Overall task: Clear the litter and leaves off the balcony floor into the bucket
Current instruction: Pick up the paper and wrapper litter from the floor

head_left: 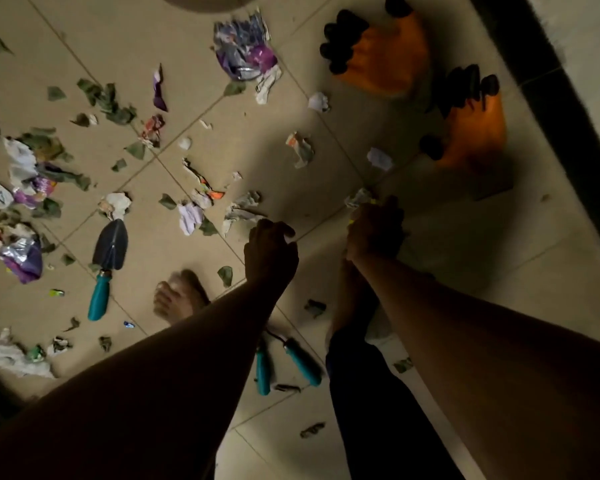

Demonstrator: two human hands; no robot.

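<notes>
Litter and green leaves lie scattered over the beige tiled floor. My right hand (374, 230) reaches down at centre right and grips a crumpled piece of paper (358, 199) that sticks out past its fingers. My left hand (270, 249) hovers beside it with loosely curled fingers and holds nothing, just short of a crumpled grey paper (241, 209). A big purple foil wrapper (243, 50) lies at the top centre. Leaves (106, 98) and wrappers (23, 258) pile up at the left. A curved rim, possibly the bucket (201, 1), shows at the top edge.
Two orange gloves with black fingertips (387, 53) (473, 133) lie at the upper right beside a dark wall base (551, 74). A teal-handled trowel (106, 261) lies at the left. Two more teal-handled tools (303, 362) lie between my bare feet (177, 296).
</notes>
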